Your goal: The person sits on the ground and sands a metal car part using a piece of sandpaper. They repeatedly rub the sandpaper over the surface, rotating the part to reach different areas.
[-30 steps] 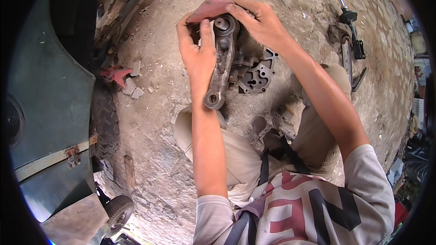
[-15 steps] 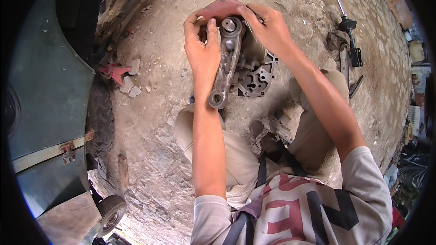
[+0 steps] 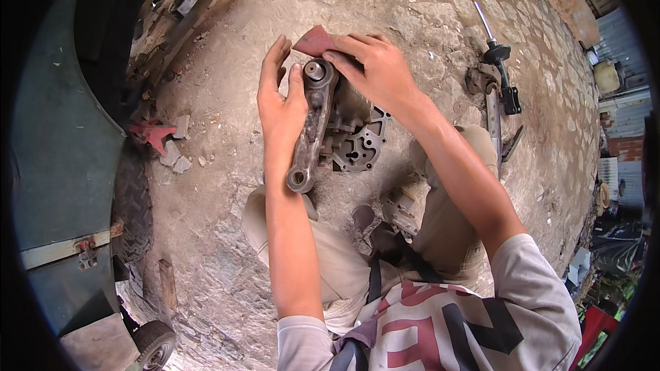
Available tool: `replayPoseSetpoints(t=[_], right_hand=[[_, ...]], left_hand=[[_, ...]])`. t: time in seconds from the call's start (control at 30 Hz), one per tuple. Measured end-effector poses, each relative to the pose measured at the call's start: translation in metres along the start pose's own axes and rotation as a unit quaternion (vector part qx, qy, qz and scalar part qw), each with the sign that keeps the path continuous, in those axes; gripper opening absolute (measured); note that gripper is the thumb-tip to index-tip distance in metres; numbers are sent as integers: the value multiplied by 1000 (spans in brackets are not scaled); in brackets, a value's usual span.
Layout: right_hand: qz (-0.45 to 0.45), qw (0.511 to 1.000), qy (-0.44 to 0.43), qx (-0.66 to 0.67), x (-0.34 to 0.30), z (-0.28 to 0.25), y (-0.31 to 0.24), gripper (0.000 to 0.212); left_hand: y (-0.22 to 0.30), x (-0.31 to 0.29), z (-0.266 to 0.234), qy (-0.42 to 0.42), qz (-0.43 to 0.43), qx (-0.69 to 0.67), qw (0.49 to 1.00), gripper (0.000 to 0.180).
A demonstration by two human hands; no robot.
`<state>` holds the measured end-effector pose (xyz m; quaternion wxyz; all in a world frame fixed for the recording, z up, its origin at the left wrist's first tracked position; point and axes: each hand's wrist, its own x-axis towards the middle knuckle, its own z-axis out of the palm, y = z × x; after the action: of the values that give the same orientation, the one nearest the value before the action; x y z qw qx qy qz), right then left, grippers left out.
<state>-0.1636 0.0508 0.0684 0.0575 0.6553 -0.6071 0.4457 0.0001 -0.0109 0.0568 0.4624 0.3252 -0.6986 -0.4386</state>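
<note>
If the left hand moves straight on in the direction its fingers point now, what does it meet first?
The left hand points up and away, beside the metal arm. Just past its fingertips lies the red sheet under the right hand; beyond that, only stone ground. Depth is unclear.

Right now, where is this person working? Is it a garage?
Probably an open-air vehicle repair yard. The left hand holds a greasy metal arm over rough stone ground, a strut lies nearby, and a green vehicle body stands alongside.

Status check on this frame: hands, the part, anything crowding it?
Left hand gripping metal arm. Right hand pressing reddish abrasive sheet at its upper bushing end. Grey cast housing sits right behind the arm.
</note>
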Motion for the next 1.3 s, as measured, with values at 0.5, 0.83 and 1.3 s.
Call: replayPoseSetpoints(t=[0.5,0.83,1.3], right_hand=[[115,978,-74,158,-3,-5,18,41],[176,966,-50,183,-4,5,16,37],[144,977,-58,148,-8,3,13,35]], left_hand=[[-26,10,-13,47,-47,117,991,24],[-22,-1,-9,32,-105,-32,993,22],[-6,-1,4,64,-127,-39,989,20]])
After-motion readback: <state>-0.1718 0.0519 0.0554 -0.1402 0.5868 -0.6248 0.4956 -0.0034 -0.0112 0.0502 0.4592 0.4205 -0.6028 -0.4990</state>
